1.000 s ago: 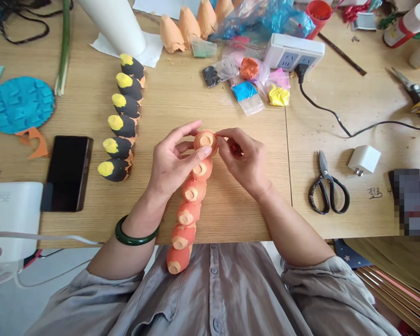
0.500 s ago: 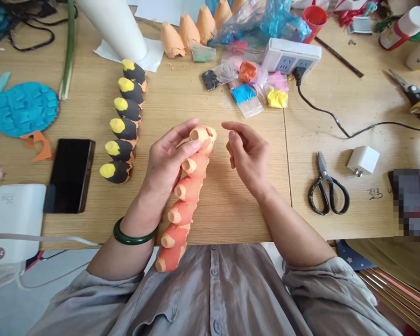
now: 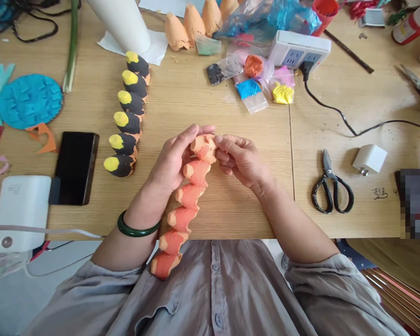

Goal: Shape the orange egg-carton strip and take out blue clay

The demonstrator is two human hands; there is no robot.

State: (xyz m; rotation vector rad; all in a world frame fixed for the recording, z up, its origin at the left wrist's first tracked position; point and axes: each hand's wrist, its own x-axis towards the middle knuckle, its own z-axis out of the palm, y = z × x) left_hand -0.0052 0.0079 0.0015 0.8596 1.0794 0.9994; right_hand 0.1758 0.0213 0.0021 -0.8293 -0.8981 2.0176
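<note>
My hands hold a long chain of coral-orange egg-carton cups [image 3: 184,212], which runs from the table's front edge up to them. My left hand [image 3: 173,161] wraps around the chain's upper part. My right hand [image 3: 240,158] pinches the pale orange top cup [image 3: 203,147] from the right, and the fingers of both hands meet there. The top cup's opening is partly hidden by my fingers. A second chain of black cups with yellow tips [image 3: 128,116] lies to the left, apart from both hands.
Black scissors [image 3: 331,186] and a white charger [image 3: 370,158] lie right of my hands. A phone [image 3: 74,168] lies left of the black chain. Clay packets [image 3: 254,66], a power strip [image 3: 300,49] and bare egg-carton cups [image 3: 192,23] stand at the back.
My right hand moved away from the top cup, then returned and pinched it. The top cup has turned in my fingers, and the chain's lower end has swung slightly left.
</note>
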